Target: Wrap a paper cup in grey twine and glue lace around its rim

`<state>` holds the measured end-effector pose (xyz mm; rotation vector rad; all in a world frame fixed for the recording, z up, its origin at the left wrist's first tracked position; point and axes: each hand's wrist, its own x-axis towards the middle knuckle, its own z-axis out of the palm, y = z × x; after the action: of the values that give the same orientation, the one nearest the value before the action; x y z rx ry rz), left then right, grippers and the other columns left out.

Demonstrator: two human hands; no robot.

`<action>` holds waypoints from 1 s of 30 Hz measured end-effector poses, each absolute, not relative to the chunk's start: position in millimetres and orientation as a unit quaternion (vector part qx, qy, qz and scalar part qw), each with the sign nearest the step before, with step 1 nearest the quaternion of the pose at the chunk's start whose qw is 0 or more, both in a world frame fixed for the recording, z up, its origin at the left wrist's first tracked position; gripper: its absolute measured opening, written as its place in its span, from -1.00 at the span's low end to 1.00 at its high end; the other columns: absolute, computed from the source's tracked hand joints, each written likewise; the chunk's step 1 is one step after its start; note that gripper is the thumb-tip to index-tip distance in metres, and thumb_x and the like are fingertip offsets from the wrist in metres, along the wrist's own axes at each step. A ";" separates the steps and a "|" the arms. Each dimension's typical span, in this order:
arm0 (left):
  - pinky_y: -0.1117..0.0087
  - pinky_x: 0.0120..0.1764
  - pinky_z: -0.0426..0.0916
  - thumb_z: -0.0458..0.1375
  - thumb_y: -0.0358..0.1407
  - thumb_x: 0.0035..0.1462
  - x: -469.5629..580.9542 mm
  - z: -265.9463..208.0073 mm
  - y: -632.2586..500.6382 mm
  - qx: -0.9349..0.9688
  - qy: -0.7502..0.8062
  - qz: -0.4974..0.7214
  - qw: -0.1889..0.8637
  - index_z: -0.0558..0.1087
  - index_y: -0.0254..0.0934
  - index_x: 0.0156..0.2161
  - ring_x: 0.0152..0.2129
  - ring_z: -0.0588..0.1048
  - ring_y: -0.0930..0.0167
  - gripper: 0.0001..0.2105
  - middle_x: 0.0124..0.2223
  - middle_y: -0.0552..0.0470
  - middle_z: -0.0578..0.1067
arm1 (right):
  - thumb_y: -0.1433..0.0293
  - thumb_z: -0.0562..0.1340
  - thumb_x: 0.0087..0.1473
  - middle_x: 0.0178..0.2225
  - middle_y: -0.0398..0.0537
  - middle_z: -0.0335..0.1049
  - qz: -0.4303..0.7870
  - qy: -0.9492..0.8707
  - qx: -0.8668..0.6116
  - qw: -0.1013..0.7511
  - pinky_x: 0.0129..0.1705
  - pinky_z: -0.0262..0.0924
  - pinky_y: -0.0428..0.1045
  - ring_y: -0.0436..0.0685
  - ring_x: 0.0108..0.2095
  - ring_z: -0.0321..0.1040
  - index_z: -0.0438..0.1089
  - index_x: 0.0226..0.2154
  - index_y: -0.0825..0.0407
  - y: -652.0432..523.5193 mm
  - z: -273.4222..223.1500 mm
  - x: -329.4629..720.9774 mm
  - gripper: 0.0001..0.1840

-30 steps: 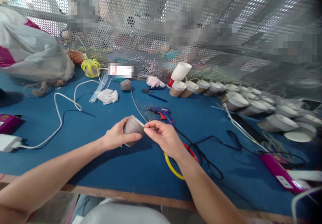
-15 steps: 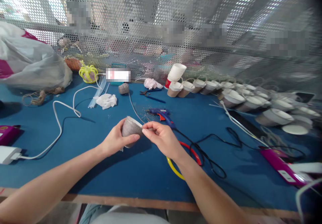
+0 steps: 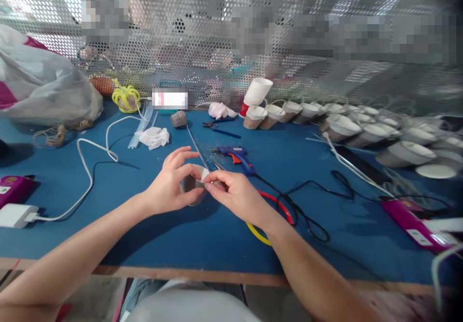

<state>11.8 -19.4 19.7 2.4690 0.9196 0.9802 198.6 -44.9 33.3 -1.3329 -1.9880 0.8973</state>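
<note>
Between both hands, over the blue tabletop (image 3: 173, 249), I have one grey-wrapped cup (image 3: 189, 185), white end upward, long axis tilted. My left hand (image 3: 168, 182) clamps its grip around it; my right hand (image 3: 233, 193) pinches one grey cord (image 3: 194, 141) at the rim. Beyond lie one yarn ball (image 3: 178, 118), one glue gun (image 3: 236, 156). Blue room separates cup and front edge (image 3: 195, 273).

Left hand (image 3: 171, 182) has thumb and finger around a small grey-sided cup (image 3: 188, 185), other fingers lifted, while the right hand (image 3: 231, 194) pinches grey cord (image 3: 195, 143) right by the rim. The cord runs back to a yarn ball (image 3: 178, 119). Blue glue gun (image 3: 234, 156) lies just beyond (crumbs all round its nozzle, lol), and more cups (image 3: 340, 128) crowd the far right.
</note>
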 end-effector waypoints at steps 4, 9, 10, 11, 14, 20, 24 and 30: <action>0.03 0.10 0.11 0.14 -0.34 -0.03 16.3 19.3 -18.3 0.868 0.320 0.340 0.167 0.35 -0.29 -0.41 0.12 0.15 0.14 -0.93 0.01 -0.17 0.34 | 0.42 0.15 0.01 -0.64 -0.29 0.01 0.301 -0.764 -0.493 0.290 -0.55 -0.04 -0.13 -0.09 -0.62 -0.04 0.36 -0.46 0.06 -44.8 31.4 197.2 -0.90; 0.02 0.09 0.12 0.12 -0.39 -0.04 18.4 18.7 -16.2 0.861 0.321 0.343 0.195 0.32 -0.28 -0.46 0.10 0.18 0.16 -0.96 -0.05 -0.14 0.38 | 0.46 0.14 0.00 -0.63 -0.30 0.01 0.285 -0.773 -0.484 0.295 -0.54 -0.02 -0.14 -0.10 -0.62 -0.05 0.36 -0.46 0.07 -44.0 31.2 195.5 -0.91; 0.03 0.09 0.11 0.12 -0.40 -0.04 18.0 18.4 -16.1 0.860 0.320 0.342 0.202 0.32 -0.28 -0.46 0.10 0.19 0.17 -0.96 -0.06 -0.13 0.38 | 0.46 0.15 0.00 -0.63 -0.30 0.01 0.285 -0.773 -0.484 0.296 -0.54 -0.02 -0.14 -0.10 -0.63 -0.04 0.36 -0.44 0.08 -44.1 31.3 195.4 -0.91; 0.04 0.10 0.11 0.12 -0.40 -0.04 17.4 18.1 -16.0 0.860 0.320 0.340 0.207 0.32 -0.28 -0.46 0.10 0.19 0.18 -0.96 -0.07 -0.14 0.38 | 0.46 0.15 0.00 -0.63 -0.30 0.01 0.285 -0.772 -0.484 0.297 -0.54 -0.02 -0.14 -0.10 -0.63 -0.04 0.37 -0.42 0.07 -44.2 31.2 195.4 -0.91; 0.05 0.11 0.10 0.11 -0.41 -0.03 14.7 17.4 -15.7 0.859 0.320 0.334 0.219 0.33 -0.29 -0.46 0.09 0.20 0.20 -0.96 -0.08 -0.14 0.39 | 0.45 0.16 -0.01 -0.63 -0.30 0.01 0.295 -0.765 -0.490 0.297 -0.55 -0.01 -0.14 -0.10 -0.63 -0.03 0.39 -0.34 0.07 -44.4 30.5 196.0 -0.86; 0.03 0.07 0.14 0.09 -0.40 0.00 11.7 19.2 -15.6 0.854 0.326 0.327 0.239 0.33 -0.29 -0.45 0.08 0.22 0.20 -0.96 -0.10 -0.15 0.40 | 0.45 0.16 -0.02 -0.63 -0.31 0.00 0.294 -0.763 -0.492 0.298 -0.57 -0.02 -0.14 -0.11 -0.64 -0.04 0.38 -0.38 0.08 -42.7 28.7 195.1 -0.90; 0.04 0.08 0.15 0.08 -0.40 0.02 10.9 20.2 -15.9 0.850 0.324 0.325 0.258 0.32 -0.28 -0.45 0.07 0.23 0.21 -0.95 -0.10 -0.14 0.41 | 0.45 0.16 -0.03 -0.63 -0.30 0.02 0.303 -0.759 -0.488 0.307 -0.57 -0.01 -0.14 -0.10 -0.63 -0.02 0.37 -0.36 0.07 -44.4 30.1 192.9 -0.88; 0.04 0.12 0.09 0.05 -0.36 0.03 1.2 19.0 -10.8 0.822 0.347 0.316 0.323 0.31 -0.27 -0.44 0.09 0.22 0.22 -0.94 -0.06 -0.16 0.41 | 0.35 0.19 -0.04 -0.55 -0.22 0.20 0.406 -0.653 -0.517 0.376 -0.58 0.04 -0.14 -0.09 -0.61 0.08 0.36 -0.32 0.05 -43.2 32.9 195.6 -0.83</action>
<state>1.2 -10.8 19.0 2.1569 0.9094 0.8285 195.6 -43.2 32.9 -1.3214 -1.6703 1.0397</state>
